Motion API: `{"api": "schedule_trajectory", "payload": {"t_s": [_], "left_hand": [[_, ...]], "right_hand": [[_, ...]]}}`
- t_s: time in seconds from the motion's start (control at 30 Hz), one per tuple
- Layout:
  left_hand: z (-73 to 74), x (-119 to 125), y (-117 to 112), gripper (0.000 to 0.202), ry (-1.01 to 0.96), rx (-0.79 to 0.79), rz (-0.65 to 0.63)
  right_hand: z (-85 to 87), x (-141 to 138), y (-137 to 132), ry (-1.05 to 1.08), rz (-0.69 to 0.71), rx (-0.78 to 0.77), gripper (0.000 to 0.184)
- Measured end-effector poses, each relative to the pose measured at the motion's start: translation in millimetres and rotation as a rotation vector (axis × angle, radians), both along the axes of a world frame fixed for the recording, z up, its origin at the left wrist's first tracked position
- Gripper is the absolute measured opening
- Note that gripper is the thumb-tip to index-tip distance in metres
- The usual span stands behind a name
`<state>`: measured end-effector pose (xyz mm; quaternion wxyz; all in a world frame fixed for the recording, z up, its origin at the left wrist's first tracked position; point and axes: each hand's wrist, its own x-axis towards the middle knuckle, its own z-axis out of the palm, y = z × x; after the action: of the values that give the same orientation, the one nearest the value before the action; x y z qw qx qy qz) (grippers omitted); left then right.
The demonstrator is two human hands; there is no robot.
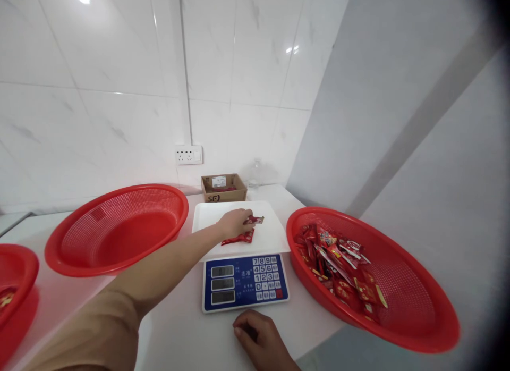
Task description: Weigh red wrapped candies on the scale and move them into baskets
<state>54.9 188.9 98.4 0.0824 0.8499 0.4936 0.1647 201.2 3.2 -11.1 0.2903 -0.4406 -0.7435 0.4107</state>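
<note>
My left hand (235, 224) is over the white pan (207, 217) of a weighing scale, its fingers closed on a small red packet (254, 220) whose end sticks out to the right. Under that hand, more red packets (241, 237) lie on the pan; the hand partly covers them. In front of the pan sits the scale's blue keypad panel (245, 283) with three small displays. My right hand (263, 339) rests on the table just before the panel, fingers curled in, with nothing visible in them.
A red basket (418, 328) of red packets stands at the right, over the table's edge. Another red basket (59, 254) is on the left, with part of a third (24, 259) at the far left. Behind the scale are a cardboard box (223, 197) and a clear bottle (255, 175).
</note>
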Motion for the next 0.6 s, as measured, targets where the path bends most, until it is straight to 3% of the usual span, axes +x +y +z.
{"api": "schedule_trajectory", "payload": {"t_s": [0.17,0.3,0.47,0.6], "left_hand": [[14.4,-10,9,0.022,-0.191,0.095,0.168],[36.2,-35,7,0.031,-0.317,0.185,0.352],[68.8,-96,-10,0.032,-0.333,0.240,0.513],[76.8,-156,-38,0.027,-0.246,0.251,0.632]], "right_hand": [[0.6,1,0,0.008,-0.013,-0.010,0.015],[1.0,1,0,0.026,-0.005,-0.016,0.015],[0.7,1,0,0.036,0.004,-0.014,0.015],[1.8,3,-1,0.050,0.019,-0.019,0.014]]}}
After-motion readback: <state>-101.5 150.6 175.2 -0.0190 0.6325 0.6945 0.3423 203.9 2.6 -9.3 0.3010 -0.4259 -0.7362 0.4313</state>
